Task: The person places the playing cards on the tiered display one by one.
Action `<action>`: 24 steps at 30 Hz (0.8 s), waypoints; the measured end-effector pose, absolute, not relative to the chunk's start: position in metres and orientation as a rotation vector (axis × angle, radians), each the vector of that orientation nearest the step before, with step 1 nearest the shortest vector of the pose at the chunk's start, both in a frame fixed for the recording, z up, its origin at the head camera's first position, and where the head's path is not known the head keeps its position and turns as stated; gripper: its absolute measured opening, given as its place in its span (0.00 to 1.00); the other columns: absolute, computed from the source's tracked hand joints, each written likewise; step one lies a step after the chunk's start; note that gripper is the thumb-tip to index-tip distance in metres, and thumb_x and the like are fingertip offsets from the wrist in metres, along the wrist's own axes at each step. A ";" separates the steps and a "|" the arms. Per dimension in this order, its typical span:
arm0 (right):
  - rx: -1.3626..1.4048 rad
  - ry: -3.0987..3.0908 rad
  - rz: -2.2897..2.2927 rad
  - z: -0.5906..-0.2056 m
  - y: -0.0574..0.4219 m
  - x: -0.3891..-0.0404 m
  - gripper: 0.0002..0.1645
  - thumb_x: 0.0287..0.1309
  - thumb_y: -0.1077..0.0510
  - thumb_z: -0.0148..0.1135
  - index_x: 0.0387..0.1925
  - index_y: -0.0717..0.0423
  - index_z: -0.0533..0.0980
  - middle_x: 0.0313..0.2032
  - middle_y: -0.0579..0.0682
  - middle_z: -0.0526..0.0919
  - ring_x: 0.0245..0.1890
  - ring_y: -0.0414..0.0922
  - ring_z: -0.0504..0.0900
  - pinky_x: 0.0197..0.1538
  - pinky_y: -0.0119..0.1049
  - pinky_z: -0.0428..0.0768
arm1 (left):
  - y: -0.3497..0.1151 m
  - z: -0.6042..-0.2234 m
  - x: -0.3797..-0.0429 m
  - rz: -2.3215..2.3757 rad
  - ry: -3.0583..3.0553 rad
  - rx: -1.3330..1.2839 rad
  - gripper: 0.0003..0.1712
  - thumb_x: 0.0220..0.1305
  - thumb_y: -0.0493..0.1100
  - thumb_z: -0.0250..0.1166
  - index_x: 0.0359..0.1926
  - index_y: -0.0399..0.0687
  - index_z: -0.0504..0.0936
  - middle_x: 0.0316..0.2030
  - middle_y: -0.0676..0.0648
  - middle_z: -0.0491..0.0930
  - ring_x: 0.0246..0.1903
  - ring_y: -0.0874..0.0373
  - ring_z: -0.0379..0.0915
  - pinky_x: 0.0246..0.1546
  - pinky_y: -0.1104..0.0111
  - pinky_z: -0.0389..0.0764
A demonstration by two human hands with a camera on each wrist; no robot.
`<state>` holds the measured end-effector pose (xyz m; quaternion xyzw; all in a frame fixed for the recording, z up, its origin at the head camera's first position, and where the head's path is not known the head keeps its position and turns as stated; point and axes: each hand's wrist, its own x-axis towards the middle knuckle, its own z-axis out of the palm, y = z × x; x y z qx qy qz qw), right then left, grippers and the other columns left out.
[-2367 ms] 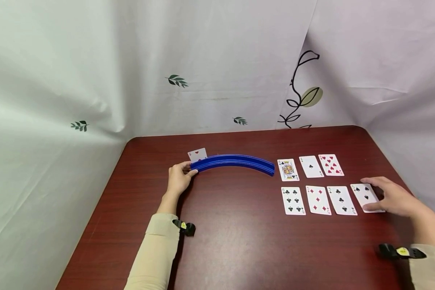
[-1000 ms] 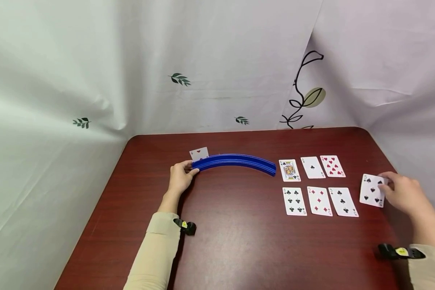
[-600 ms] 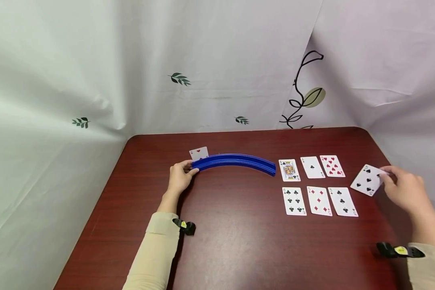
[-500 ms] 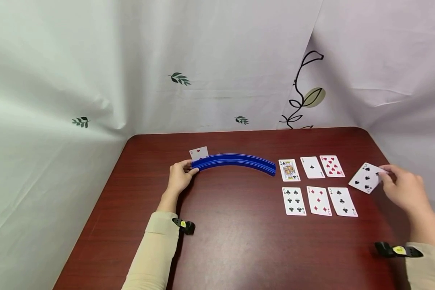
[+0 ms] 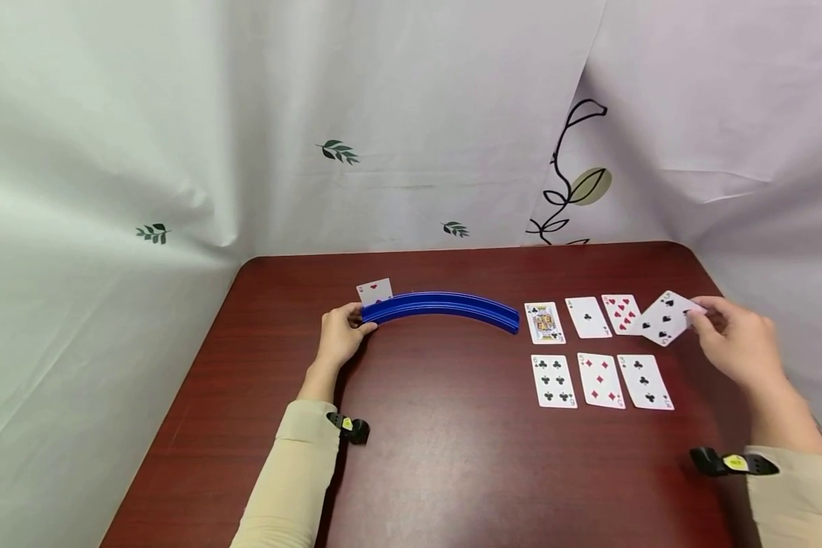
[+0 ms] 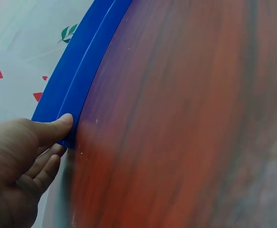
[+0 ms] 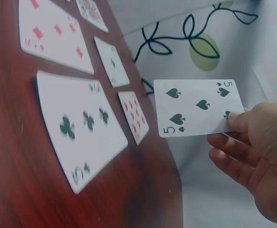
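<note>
My left hand [image 5: 339,336] pinches the left end of a curved blue card holder [image 5: 445,301], thumb on its front in the left wrist view. A playing card with a red heart [image 5: 375,289] stands partly hidden behind the holder's left end. My right hand [image 5: 743,341] holds the five of spades [image 7: 202,116] by one corner, thumb on its face. In the head view this card is turned at a slant and overlaps a hearts card [image 5: 619,310]. In the right wrist view it is raised, with the three of clubs [image 7: 77,121] lying flat nearby.
On the dark red wooden table [image 5: 438,441] lie the king of clubs [image 5: 544,323], ace of clubs [image 5: 587,318], six of clubs [image 5: 554,380] and five of diamonds [image 5: 600,380], face up. A pale curtain [image 5: 411,152] hangs behind and along both sides.
My right hand has picked up the five of spades from the lower row's right end, turned it and carried it up and to the left. My left hand stays on the holder.
</note>
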<state>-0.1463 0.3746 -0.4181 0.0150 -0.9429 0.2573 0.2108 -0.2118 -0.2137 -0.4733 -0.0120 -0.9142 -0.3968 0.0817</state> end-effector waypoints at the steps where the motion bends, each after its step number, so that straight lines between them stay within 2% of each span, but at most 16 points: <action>1: 0.047 -2.613 0.720 -0.418 0.372 -0.147 0.12 0.64 0.65 0.63 0.47 0.67 0.81 0.28 0.61 0.85 0.25 0.10 0.60 0.29 0.29 0.65 | -0.214 -0.474 -0.212 -1.183 -2.727 -0.036 0.25 0.59 0.36 0.75 0.57 0.31 0.82 0.44 0.33 0.85 0.43 0.43 0.84 0.48 0.54 0.84; 3: 0.068 -2.597 0.730 -0.417 0.366 -0.149 0.11 0.63 0.66 0.64 0.46 0.67 0.81 0.31 0.66 0.85 0.26 0.09 0.60 0.28 0.27 0.66 | -0.213 -0.474 -0.213 -1.179 -2.718 -0.034 0.25 0.58 0.36 0.76 0.56 0.32 0.82 0.44 0.33 0.86 0.43 0.43 0.84 0.47 0.54 0.84; 7: 0.108 -2.569 0.749 -0.416 0.356 -0.153 0.11 0.61 0.68 0.65 0.45 0.67 0.82 0.31 0.66 0.85 0.25 0.11 0.61 0.27 0.23 0.65 | -0.212 -0.475 -0.213 -1.167 -2.707 -0.038 0.24 0.58 0.36 0.76 0.55 0.32 0.83 0.42 0.33 0.86 0.42 0.43 0.84 0.46 0.54 0.84; 13: 0.166 -2.560 0.752 -0.415 0.348 -0.159 0.12 0.62 0.68 0.65 0.47 0.67 0.81 0.31 0.65 0.85 0.26 0.13 0.61 0.31 0.30 0.64 | -0.210 -0.473 -0.212 -1.155 -2.705 -0.022 0.23 0.58 0.35 0.76 0.54 0.31 0.83 0.43 0.33 0.86 0.43 0.42 0.84 0.47 0.53 0.84; 20: 0.217 -2.549 0.748 -0.414 0.342 -0.164 0.13 0.61 0.68 0.66 0.48 0.66 0.81 0.28 0.62 0.85 0.24 0.22 0.64 0.36 0.35 0.63 | -0.210 -0.473 -0.214 -1.146 -2.708 -0.027 0.22 0.58 0.35 0.76 0.53 0.31 0.84 0.41 0.33 0.86 0.41 0.43 0.85 0.46 0.53 0.84; 22: 0.242 -2.541 0.747 -0.414 0.340 -0.166 0.13 0.61 0.69 0.66 0.48 0.66 0.81 0.28 0.62 0.85 0.24 0.22 0.64 0.36 0.36 0.64 | -0.210 -0.473 -0.214 -1.144 -2.711 -0.027 0.22 0.58 0.35 0.76 0.53 0.31 0.84 0.41 0.33 0.86 0.41 0.43 0.85 0.46 0.53 0.84; 24: 0.258 -2.534 0.749 -0.413 0.338 -0.167 0.13 0.60 0.69 0.67 0.47 0.66 0.82 0.28 0.62 0.85 0.24 0.21 0.64 0.32 0.31 0.64 | -0.210 -0.473 -0.214 -1.147 -2.713 -0.024 0.22 0.58 0.35 0.76 0.53 0.31 0.84 0.41 0.33 0.86 0.41 0.43 0.85 0.46 0.53 0.84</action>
